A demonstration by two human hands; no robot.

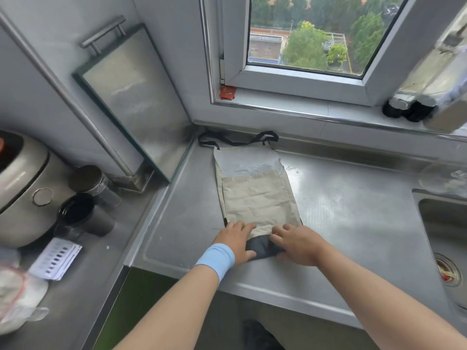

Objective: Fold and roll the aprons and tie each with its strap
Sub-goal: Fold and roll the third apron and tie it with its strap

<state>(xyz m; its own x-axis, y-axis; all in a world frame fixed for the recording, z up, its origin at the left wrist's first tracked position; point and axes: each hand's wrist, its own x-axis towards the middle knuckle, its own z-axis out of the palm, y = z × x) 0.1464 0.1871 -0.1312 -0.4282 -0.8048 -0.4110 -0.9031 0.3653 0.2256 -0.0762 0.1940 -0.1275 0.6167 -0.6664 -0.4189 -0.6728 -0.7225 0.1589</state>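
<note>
A beige apron point(255, 193) lies folded into a long narrow strip on the steel counter point(353, 223), running away from me. Its black neck strap point(237, 138) rests at the far end against the wall. At the near end a dark, rolled-up edge point(261, 247) of the apron sits between my hands. My left hand point(236, 239), with a light blue wristband, presses and grips the left side of that rolled edge. On the right side of the roll, my right hand point(297, 242) curls its fingers over it.
A sink point(444, 238) with a drain strainer lies at the right. A rice cooker point(22, 193), dark cups point(83, 215) and a paper sheet point(55, 258) crowd the left counter. A glass-framed board point(131, 97) leans on the wall. Bottles point(404, 107) stand on the windowsill.
</note>
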